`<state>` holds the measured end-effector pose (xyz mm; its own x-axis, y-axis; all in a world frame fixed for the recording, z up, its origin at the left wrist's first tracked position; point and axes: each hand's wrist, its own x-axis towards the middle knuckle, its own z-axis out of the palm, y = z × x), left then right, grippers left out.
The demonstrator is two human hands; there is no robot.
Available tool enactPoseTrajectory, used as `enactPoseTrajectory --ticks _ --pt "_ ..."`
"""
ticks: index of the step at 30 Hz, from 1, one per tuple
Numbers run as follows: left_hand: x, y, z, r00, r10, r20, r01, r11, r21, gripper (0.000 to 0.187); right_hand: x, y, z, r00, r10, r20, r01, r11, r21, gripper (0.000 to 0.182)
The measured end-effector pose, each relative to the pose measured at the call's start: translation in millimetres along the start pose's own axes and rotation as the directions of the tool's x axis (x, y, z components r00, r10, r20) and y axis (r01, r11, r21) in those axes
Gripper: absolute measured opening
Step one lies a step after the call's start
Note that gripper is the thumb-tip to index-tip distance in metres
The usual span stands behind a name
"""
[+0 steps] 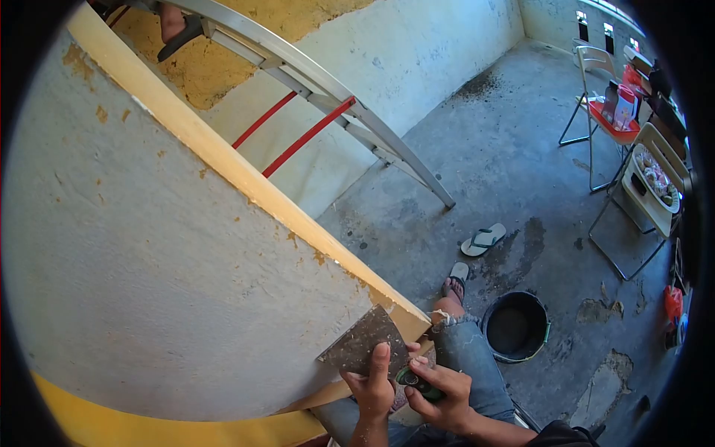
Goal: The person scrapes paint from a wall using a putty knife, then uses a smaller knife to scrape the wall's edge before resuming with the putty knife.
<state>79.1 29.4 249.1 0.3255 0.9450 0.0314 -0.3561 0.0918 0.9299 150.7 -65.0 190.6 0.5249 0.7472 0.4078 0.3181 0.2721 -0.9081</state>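
A wide metal scraper blade with pale specks on it lies against the lower right end of the grey wall, near its cream edge. My left hand is closed on the blade's lower side, thumb up along its face. The fingers of my right hand are wrapped round a dark green handle just right of the blade. Both hands are close together above my jeans.
An aluminium ladder with red bars stands behind the wall, a person's sandalled foot on it. A black bucket and a loose flip-flop are on the concrete floor. Folding chairs holding items stand right.
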Motion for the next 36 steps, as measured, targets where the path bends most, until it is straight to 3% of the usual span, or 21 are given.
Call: enactPoseTrajectory --ticks 11,19,23,25,27,29,31,33,36 --pt "-2 0 5 0.998 0.047 -0.031 -0.045 0.997 0.061 0.025 6 0 -2 0.997 -0.065 -0.046 0.066 0.998 0.007 0.044" --pt "-6 0 8 0.995 0.080 -0.053 -0.075 0.993 0.089 0.024 -2 2 -6 0.998 0.044 0.052 -0.049 0.993 0.106 0.045" --pt "-5 5 10 0.997 -0.020 -0.076 0.022 0.999 0.033 0.025 4 3 0 0.999 -0.016 -0.037 0.021 0.993 0.116 0.048" --pt "-3 -3 0 0.995 0.100 -0.015 -0.096 0.981 0.170 0.039 0 -4 -5 0.998 0.049 0.037 -0.053 0.993 0.107 0.044" --pt "-5 -2 9 0.996 0.087 -0.021 -0.083 0.985 0.149 0.039 3 -1 -6 0.998 0.048 0.045 -0.051 0.996 0.078 0.045" --pt "-4 4 16 0.994 0.040 -0.103 -0.034 0.998 0.058 0.029 10 -3 -2 0.999 -0.002 -0.053 0.010 0.990 0.142 0.047" --pt "-7 7 14 0.995 -0.018 -0.094 0.025 0.997 0.071 0.031 3 -3 -5 0.999 0.041 0.008 -0.042 0.989 0.139 0.048" --pt "-6 1 10 0.992 0.089 -0.090 -0.081 0.992 0.096 0.032 0 -4 -4 1.000 0.019 0.010 -0.020 0.993 0.114 0.048" --pt "-2 4 14 0.991 0.111 -0.077 -0.099 0.985 0.144 0.036 6 -3 -6 0.999 0.031 0.041 -0.037 0.989 0.146 0.045"
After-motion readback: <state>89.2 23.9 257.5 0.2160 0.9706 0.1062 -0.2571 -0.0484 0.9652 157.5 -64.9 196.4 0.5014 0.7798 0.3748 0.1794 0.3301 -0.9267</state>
